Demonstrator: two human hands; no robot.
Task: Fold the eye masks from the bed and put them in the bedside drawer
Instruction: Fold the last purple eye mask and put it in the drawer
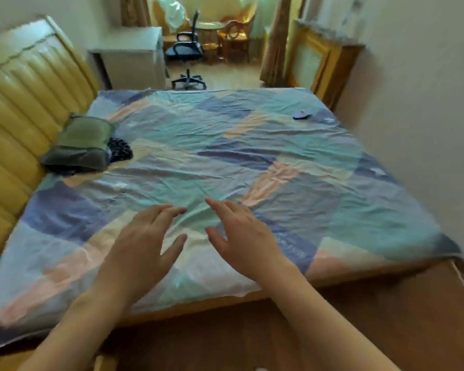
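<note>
1. our left hand (142,236) and right hand (241,236) hover over the bed (252,156), each grip spread, holding nothing.
2. a small purple eye mask (302,114) lies far off near the bed's right edge.

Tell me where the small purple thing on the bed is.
In the head view, the small purple thing lies on the patchwork bedspread near the bed's far right corner, close to the wall, far beyond both open hands.

Green pillow (82,141) by padded headboard (16,108), office chair (186,49), framed picture (314,60) against wall
</note>
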